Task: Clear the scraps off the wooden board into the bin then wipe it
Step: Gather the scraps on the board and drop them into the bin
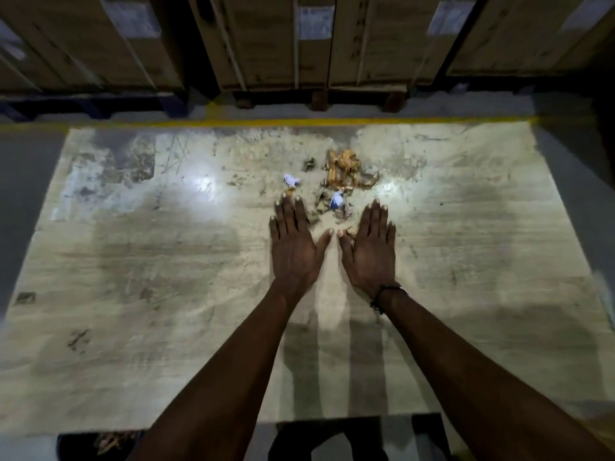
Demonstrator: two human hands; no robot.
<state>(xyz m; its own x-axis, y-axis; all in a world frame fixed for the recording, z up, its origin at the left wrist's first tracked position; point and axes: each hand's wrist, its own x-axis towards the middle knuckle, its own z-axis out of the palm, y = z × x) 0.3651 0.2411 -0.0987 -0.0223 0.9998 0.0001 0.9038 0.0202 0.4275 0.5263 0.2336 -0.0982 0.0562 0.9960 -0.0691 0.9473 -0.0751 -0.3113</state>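
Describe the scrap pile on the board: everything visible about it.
The scrap pile lies loose on the wooden board, past its middle. It holds orange-brown torn bits, duller brown fragments and two small white-blue crumpled pieces, one slightly apart at left. The left hand and right hand lie flat just before it.

Your only view is head-mounted: looks steeply down over the wooden board, near edge closest, far edge toward the crates.
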